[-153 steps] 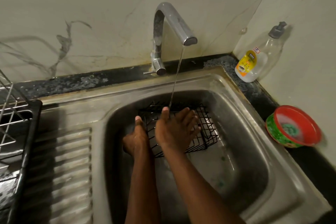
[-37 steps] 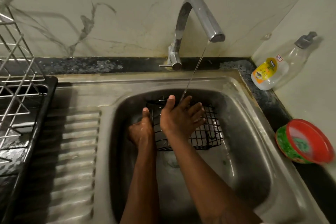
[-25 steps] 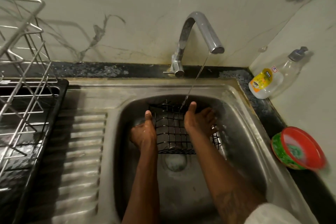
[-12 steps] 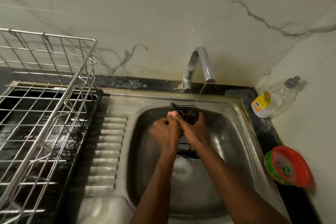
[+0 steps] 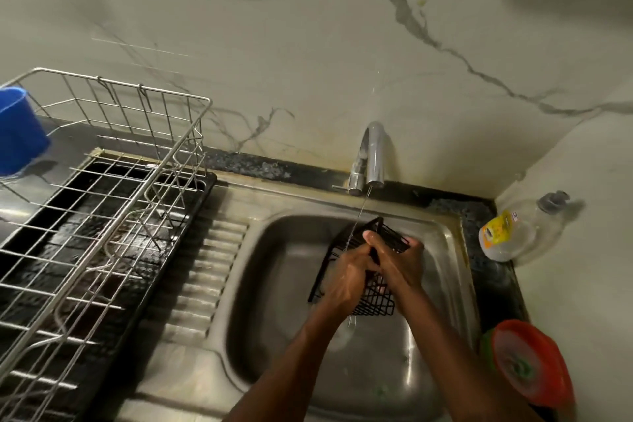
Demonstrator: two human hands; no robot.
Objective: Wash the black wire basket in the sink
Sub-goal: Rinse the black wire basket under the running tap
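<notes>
Two bare forearms reach in from the near edge of a steel sink [image 5: 448, 250] and meet over the back half of its basin. The left hand [image 5: 346, 279] and right hand [image 5: 399, 262] sit close together, fingers curled round the black wire basket [image 5: 376, 300], gripping it between them. The basket is tilted, one corner raised toward the tap [image 5: 373, 154] at the sink's back edge. A thin water stream [image 5: 359, 217] falls onto it. A wire dish rack [image 5: 102, 181] stands by the sink's left edge, and a soap bottle [image 5: 510, 233] stands at the back right corner.
</notes>
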